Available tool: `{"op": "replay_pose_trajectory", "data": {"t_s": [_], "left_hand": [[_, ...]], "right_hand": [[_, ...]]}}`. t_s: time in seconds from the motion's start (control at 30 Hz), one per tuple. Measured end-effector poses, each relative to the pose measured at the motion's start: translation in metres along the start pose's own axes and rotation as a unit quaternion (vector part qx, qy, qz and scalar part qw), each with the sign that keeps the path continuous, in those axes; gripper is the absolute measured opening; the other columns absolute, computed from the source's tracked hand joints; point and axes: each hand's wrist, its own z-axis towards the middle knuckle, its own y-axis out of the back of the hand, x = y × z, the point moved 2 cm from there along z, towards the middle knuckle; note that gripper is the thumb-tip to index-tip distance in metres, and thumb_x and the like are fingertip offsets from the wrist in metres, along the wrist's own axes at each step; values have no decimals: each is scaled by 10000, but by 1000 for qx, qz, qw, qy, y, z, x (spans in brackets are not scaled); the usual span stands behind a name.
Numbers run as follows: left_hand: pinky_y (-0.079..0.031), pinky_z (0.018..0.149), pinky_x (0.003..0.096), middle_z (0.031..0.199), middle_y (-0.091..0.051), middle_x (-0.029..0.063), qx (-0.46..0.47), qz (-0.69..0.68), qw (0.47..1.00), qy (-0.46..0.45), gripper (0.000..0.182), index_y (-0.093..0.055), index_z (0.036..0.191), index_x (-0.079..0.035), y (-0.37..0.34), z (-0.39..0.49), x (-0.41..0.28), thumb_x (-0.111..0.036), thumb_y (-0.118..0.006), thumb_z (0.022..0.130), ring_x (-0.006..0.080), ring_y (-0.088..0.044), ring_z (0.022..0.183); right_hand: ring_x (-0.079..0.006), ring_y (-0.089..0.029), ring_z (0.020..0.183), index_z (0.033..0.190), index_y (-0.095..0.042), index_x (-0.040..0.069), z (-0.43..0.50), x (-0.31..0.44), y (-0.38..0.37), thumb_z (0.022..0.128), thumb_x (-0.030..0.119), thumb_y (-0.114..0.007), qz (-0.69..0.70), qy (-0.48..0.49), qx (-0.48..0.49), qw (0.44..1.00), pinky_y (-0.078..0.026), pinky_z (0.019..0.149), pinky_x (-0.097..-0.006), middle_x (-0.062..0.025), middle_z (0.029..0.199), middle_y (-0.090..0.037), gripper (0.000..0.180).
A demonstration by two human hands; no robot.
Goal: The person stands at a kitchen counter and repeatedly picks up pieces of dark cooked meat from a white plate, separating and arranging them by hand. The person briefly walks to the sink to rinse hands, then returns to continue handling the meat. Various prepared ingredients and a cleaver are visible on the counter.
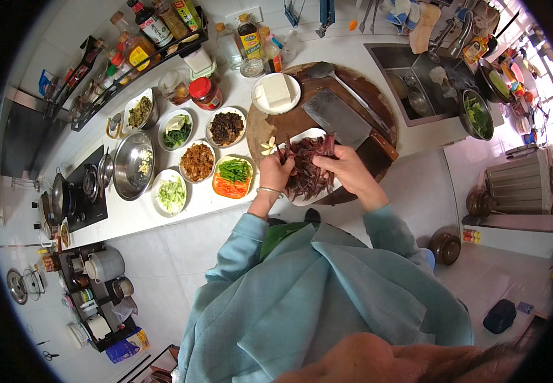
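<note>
Dark reddish-brown shredded strips, apparently dried meat (307, 178), are heaped on a white plate (300, 200) at the front of a round wooden chopping board (266, 119). My left hand (275, 171), with a bangle at the wrist, pinches some strips at the heap's left side. Opposite it, my right hand (348, 170) grips a thicker piece between thumb and fingers. Peeled garlic cloves (269, 145) lie just beyond my left hand. Behind the heap rests a cleaver (337, 116) with a wooden handle. A block of tofu (276, 91) sits on a small plate on the board.
A metal spatula (353, 91) lies along the board's far right. To the left stand a steel bowl (134, 165), a dish of green and orange shreds (232, 177), several other filled dishes and a red-lidded jar (204, 93). A sink (415, 86) is at right, a hob (85, 186) far left.
</note>
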Motion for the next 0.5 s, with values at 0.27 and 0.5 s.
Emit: {"op": "replay_pose_trajectory", "data": {"t_s": [0.27, 0.5], "left_hand": [[-540, 607, 240, 844, -706, 32, 93, -277, 946, 142, 173, -707, 998, 13, -3, 1, 19, -147, -662, 952, 126, -666, 690], [-517, 610, 224, 928, -700, 11, 166, -327, 920, 138, 179, -692, 1102, -36, -15, -5, -2, -116, -666, 945, 81, -619, 704]], "right_hand": [[-53, -557, 716, 969, -678, 14, -13, 34, 5, 952, 198, -689, -177, 12, -13, 984, -467, 654, -231, 31, 817, -635, 185], [-92, -596, 724, 946, -672, -22, 32, -39, 22, 968, 147, -640, -195, -2, 2, 981, -501, 666, -271, -20, 815, -670, 173]]}}
